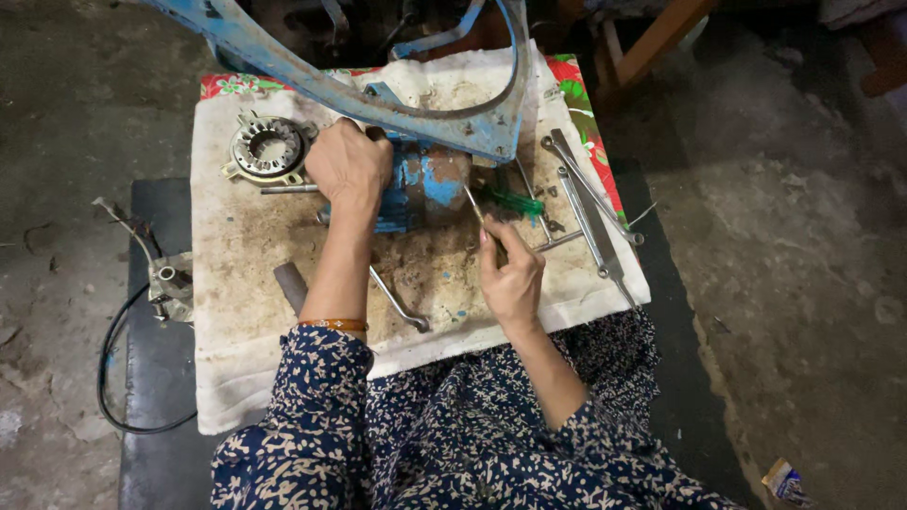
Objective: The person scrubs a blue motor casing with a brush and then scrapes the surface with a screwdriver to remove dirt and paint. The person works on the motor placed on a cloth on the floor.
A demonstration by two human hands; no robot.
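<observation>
Stained white cloth point(236, 312) covered the low table under a rusty blue motor housing point(425, 189), keeping grime off it. Left of the housing lay a round stator ring point(269, 151). The left hand point(350, 165) clamped the housing's left end, fingers curled tight to steady it. The right hand point(510, 279) pinched a thin metal tool point(472, 203), possibly a pick, toward the housing. Right of it lay a green-handled screwdriver point(515, 200) and wrenches point(590, 217).
</observation>
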